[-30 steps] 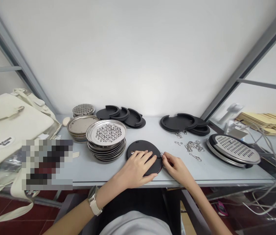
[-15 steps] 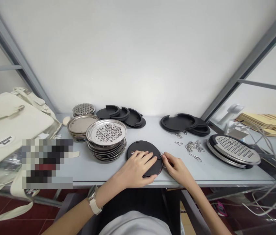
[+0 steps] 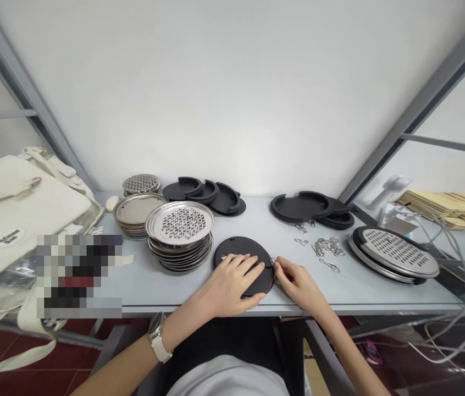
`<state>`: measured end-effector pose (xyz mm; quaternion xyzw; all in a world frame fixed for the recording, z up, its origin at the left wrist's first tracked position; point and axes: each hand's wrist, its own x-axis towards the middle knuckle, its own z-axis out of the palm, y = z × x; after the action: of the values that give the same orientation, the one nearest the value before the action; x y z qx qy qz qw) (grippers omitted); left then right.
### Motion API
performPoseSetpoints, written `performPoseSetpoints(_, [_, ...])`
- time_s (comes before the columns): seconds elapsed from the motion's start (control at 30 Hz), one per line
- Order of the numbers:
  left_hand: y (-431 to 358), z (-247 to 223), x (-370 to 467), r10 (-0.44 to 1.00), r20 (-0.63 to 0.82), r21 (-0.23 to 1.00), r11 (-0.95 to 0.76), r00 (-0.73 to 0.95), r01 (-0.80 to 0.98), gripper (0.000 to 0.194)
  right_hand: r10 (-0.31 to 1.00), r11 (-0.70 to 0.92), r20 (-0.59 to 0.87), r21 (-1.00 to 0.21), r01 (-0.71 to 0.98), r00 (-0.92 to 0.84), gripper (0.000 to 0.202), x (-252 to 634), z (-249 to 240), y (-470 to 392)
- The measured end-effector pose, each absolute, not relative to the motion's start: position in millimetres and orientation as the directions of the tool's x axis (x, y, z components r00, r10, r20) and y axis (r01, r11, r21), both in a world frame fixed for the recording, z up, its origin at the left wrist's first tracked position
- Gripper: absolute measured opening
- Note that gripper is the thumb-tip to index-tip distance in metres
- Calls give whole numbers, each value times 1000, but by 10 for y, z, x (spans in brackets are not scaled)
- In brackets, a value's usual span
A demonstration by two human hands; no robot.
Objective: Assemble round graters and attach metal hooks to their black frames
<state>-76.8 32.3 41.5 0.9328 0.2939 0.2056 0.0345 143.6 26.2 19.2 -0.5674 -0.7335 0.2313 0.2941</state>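
My left hand (image 3: 236, 283) lies flat, fingers spread, on a round black plastic holder (image 3: 241, 246) near the table's front edge. At the holder's right rim, my right hand (image 3: 296, 283) pinches a small metal wire clip (image 3: 272, 260); the fingers hide most of it. Several loose wire clips (image 3: 326, 247) are scattered beyond my right hand. To the left of the holder rises a stack of round metal grater plates (image 3: 181, 223), the top one with raised teeth. Off to the right, slotted metal discs in black holders (image 3: 395, 250) are piled up.
More black holders lie along the wall, in a left group (image 3: 226, 197) and a right group (image 3: 300, 208). Further metal plates (image 3: 139, 209) are stacked at back left. A cream bag (image 3: 22, 203) rests at the left end. Yellowish flat pieces (image 3: 442, 206) and cables are on the right.
Almost nothing differs. Both hands stay at the black holder, with only a very slight shift of the right fingers at its rim.
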Motion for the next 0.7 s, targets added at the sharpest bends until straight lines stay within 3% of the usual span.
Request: performPoseSetpoints(0.7, [329,410,-778,556,366,180,-829,747,529,56,967,256,167,-660,706,-194,30,1446,188,263])
